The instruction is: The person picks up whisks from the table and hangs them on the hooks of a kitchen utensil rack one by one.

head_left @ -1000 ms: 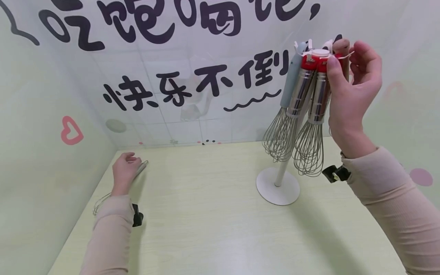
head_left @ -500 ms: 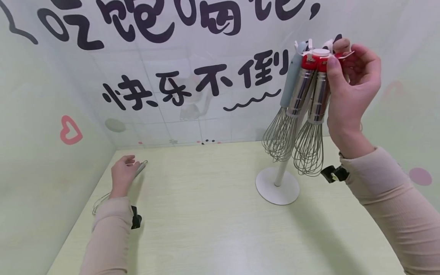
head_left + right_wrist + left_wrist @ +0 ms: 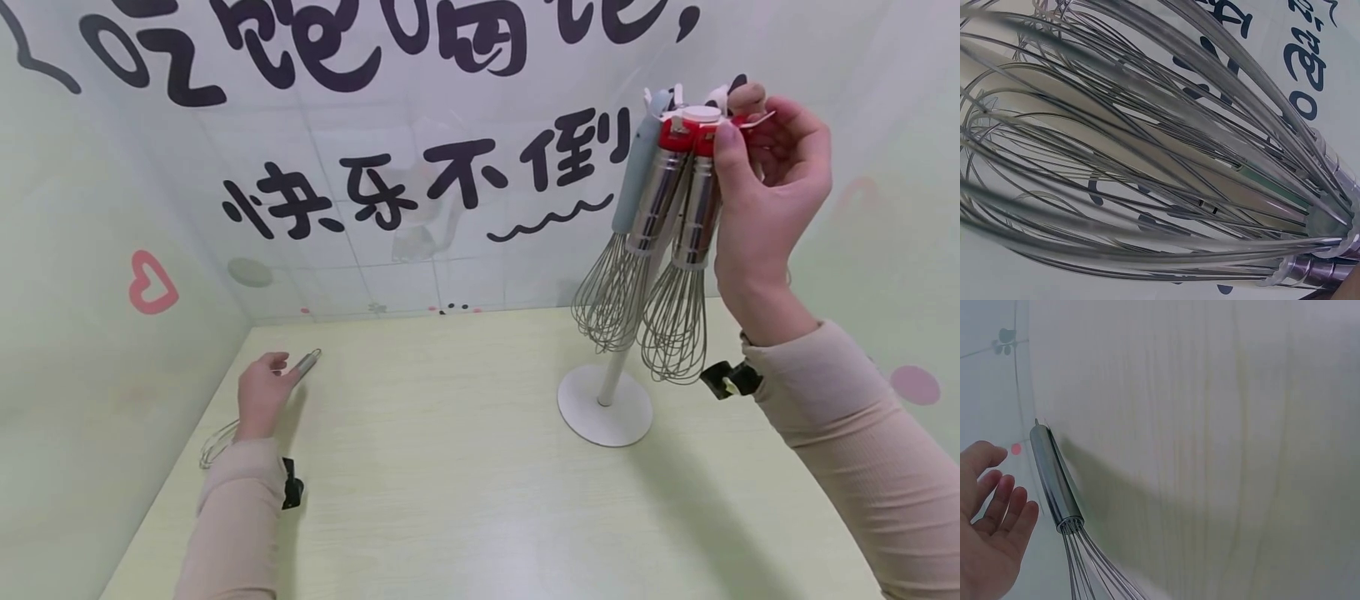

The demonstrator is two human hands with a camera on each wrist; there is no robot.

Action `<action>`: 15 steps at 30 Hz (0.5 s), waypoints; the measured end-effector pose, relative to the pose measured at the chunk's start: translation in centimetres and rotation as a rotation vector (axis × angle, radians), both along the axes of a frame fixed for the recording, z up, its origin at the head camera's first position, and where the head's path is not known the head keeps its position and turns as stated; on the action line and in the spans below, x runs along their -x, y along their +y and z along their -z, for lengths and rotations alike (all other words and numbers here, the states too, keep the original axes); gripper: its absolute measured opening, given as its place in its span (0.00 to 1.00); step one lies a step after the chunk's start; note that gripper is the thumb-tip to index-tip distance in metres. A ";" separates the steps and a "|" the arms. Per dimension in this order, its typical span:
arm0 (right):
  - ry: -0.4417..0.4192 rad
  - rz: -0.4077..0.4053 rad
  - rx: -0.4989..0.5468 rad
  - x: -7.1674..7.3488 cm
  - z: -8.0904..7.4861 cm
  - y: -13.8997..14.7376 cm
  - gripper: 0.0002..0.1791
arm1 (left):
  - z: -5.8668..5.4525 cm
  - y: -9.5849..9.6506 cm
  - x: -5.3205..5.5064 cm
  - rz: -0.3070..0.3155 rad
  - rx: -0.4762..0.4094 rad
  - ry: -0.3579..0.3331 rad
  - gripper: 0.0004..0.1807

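On the table's left side lies a whisk (image 3: 306, 367) with a silver handle; in the left wrist view the whisk handle (image 3: 1055, 478) stands apart from my left hand (image 3: 994, 525). The left hand (image 3: 260, 396) is over that whisk in the head view, fingers loosely bent, nothing in them. My right hand (image 3: 776, 196) is at the top of a white stand (image 3: 603, 408), thumb and fingers pinching the red end of a whisk there. Several whisks hang from its hooks, including a red-ended silver one (image 3: 660, 196) and a light blue one (image 3: 636, 179). Whisk wires (image 3: 1147, 156) fill the right wrist view.
The pale wooden table (image 3: 450, 467) meets a back wall (image 3: 420, 283) with large black lettering. A side wall (image 3: 90, 333) with a pink heart rises at the left, and another pale wall (image 3: 885, 275) at the right.
My left hand has drawn slightly left and toward me, showing more of the lying whisk's handle. The right hand's fingers have closed in slightly at the hook; the hanging whisks stay put.
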State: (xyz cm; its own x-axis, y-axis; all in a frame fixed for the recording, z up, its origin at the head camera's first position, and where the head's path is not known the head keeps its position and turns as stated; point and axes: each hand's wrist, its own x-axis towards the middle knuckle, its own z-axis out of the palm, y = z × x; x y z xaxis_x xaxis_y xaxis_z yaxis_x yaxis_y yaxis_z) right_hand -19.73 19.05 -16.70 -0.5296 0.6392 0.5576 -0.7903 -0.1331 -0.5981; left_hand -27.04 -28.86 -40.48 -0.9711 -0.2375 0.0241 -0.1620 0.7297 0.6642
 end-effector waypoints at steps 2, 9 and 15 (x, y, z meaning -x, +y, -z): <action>-0.002 0.003 -0.003 0.0 0.0 0.0 0.16 | 0.1 -0.1 -0.1 0.000 0.022 -0.009 0.27; -0.016 0.020 -0.022 0.0 0.0 0.0 0.16 | 0.4 -0.5 -0.3 0.004 0.068 -0.061 0.27; -0.012 0.018 -0.013 0.1 0.1 0.1 0.16 | 0.7 -0.6 -0.6 0.018 0.110 -0.062 0.27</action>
State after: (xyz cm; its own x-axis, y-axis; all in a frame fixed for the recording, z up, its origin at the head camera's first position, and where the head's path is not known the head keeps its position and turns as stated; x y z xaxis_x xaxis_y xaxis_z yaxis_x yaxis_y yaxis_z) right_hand -19.79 19.11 -16.77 -0.5244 0.6419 0.5594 -0.7854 -0.1110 -0.6089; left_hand -26.47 -29.50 -41.16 -0.9756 -0.2194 -0.0113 -0.1866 0.8007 0.5692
